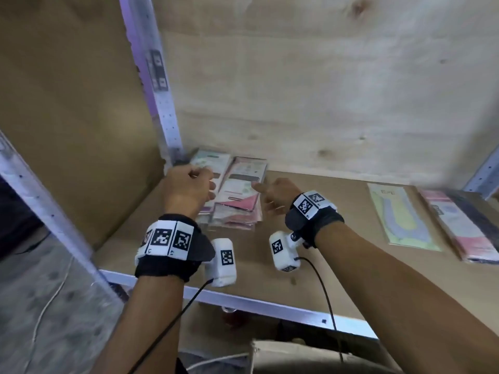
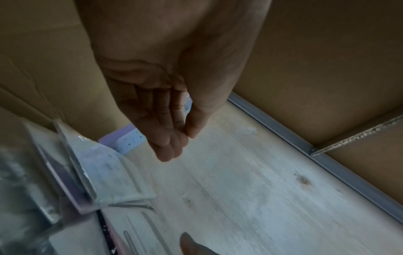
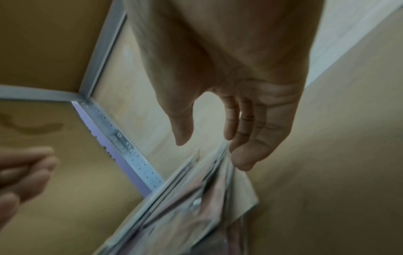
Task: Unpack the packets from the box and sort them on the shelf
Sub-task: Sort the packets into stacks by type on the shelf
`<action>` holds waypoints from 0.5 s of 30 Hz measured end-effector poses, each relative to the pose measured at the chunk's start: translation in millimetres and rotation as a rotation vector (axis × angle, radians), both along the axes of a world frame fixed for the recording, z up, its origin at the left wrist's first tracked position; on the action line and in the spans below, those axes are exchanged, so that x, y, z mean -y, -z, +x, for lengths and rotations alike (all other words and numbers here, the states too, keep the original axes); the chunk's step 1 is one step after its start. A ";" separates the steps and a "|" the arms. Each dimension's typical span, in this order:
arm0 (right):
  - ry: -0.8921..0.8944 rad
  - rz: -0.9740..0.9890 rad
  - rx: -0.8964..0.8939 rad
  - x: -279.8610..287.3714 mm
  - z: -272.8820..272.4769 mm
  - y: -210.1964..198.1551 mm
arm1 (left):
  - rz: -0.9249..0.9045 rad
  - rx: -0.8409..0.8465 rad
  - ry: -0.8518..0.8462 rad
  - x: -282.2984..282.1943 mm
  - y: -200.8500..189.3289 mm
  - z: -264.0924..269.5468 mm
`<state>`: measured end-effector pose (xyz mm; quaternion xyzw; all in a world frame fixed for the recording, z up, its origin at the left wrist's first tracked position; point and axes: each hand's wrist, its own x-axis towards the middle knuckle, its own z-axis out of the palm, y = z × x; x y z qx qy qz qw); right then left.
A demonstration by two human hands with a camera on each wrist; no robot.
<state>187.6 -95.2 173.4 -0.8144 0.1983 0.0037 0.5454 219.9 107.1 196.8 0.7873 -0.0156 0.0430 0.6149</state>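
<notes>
Two stacks of clear-wrapped packets lie side by side at the back left of the shelf (image 1: 310,238): a left stack (image 1: 213,160) and a taller right stack (image 1: 240,195) with pink and white prints. My left hand (image 1: 208,184) hovers over the left stack, fingers loosely together and thumb on the fingertips (image 2: 176,143), holding nothing. On the right side of the taller stack is my right hand (image 1: 266,195). Its fingers are relaxed, and the fingertips (image 3: 235,150) touch the edge of the packets (image 3: 191,207). The box rim (image 1: 297,352) shows below the shelf.
A yellow-green packet (image 1: 402,220) and a pile of pink and dark packets (image 1: 464,225) lie further right on the shelf. A perforated metal upright (image 1: 164,103) and a cardboard side panel (image 1: 67,117) close the left side. A metal rail (image 1: 270,303) edges the front.
</notes>
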 end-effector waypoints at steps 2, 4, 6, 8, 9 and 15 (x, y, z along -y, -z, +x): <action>-0.029 -0.053 -0.022 -11.1 9.8 5.1 | 0.006 0.004 0.001 -1.9 1.2 0.0; -0.042 0.006 -0.051 -15.1 13.3 14.0 | 0.013 -0.006 0.016 -2.0 2.8 0.2; -0.056 0.035 -0.076 -15.0 11.8 19.4 | 0.030 -0.023 0.040 -2.1 4.8 0.7; -0.038 0.027 -0.098 -9.6 7.0 21.0 | 0.059 -0.035 0.060 -1.6 5.7 0.4; -0.023 0.033 -0.107 -7.6 3.0 20.8 | 0.075 -0.037 0.067 -2.6 6.5 0.8; 0.039 0.320 0.052 23.7 -45.6 20.5 | 0.219 0.014 0.152 7.0 4.6 -11.6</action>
